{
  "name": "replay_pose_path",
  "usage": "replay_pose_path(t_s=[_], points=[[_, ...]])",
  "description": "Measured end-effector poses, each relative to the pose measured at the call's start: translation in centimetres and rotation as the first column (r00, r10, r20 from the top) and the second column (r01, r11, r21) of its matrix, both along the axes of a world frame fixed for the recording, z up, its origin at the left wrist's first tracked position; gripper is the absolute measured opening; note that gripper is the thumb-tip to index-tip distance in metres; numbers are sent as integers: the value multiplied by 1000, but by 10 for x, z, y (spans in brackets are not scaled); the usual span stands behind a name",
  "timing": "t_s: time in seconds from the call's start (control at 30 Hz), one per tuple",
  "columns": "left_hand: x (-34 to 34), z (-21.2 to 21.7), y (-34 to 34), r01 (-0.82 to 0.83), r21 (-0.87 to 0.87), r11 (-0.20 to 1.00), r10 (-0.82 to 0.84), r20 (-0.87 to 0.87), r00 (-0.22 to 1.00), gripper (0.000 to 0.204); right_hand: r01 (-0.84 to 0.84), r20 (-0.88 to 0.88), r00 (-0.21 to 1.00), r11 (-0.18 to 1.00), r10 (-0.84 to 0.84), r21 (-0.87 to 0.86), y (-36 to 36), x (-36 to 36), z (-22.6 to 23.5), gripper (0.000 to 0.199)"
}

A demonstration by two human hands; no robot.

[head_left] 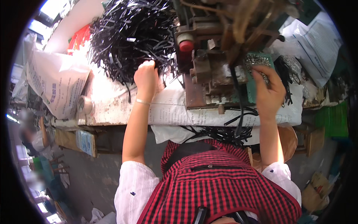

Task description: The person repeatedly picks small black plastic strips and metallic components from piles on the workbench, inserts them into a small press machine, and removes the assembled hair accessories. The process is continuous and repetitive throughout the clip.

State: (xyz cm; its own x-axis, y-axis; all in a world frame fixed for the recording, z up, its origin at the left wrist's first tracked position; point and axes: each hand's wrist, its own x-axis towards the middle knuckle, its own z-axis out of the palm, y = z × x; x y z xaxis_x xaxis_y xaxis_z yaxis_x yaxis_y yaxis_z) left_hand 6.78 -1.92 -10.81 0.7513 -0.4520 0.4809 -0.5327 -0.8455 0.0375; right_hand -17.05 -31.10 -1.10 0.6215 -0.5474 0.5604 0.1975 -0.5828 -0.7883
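We see a person at a workbench [112, 108] covered with white printed paper. The left hand [146, 76] reaches forward to the edge of a big pile of black strips [130, 35], which lies on the far left part of the bench. The fingers are curled closed at the lower edge of the pile and seem to pinch some strips, but we cannot tell exactly how many. A thin bracelet [143, 101] is on this wrist.

The right hand [269, 93] is at the right side of a rusty metal press machine [209, 63] that stands in the middle of the bench. Its fingers are bent over a green tray [250, 93] that holds small shiny metal pieces [256, 59]. We cannot tell if the fingers hold one of them, because the back of the hand hides the fingertips.

A red round button [186, 45] is on the left part of the machine. More black strips [223, 132] hang over the near edge of the bench, just above the person's red checked apron [220, 186]. A roll of tape [85, 105] lies at the left end of the bench, beside a white printed sack [52, 86]. At the far right there are a white bag [317, 41] and a green crate [332, 119].
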Motion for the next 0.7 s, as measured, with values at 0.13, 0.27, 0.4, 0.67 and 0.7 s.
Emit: replay_pose_path(t_s=[0.13,0.27,0.4,0.67,0.7], points=[[-25,5,5,71,-111,991,-74,-21,997,8,-46,110,993,993,34,110,19,28,-3,21],[-26,22,9,184,-380,906,-127,170,977,8,-155,219,973,908,72,389,33,31,-4,35],[-22,58,-8,123,-854,505,-240,-2,971,15,-235,235,963,841,133,487,35,31,10,43],[-114,120,-29,-446,-892,-74,-770,-233,593,26,-329,15,940,889,342,320,41,-12,50,52],[-152,144,-48,-411,-910,59,-813,-283,509,30,-356,-62,925,912,375,204,29,-17,53,52]])
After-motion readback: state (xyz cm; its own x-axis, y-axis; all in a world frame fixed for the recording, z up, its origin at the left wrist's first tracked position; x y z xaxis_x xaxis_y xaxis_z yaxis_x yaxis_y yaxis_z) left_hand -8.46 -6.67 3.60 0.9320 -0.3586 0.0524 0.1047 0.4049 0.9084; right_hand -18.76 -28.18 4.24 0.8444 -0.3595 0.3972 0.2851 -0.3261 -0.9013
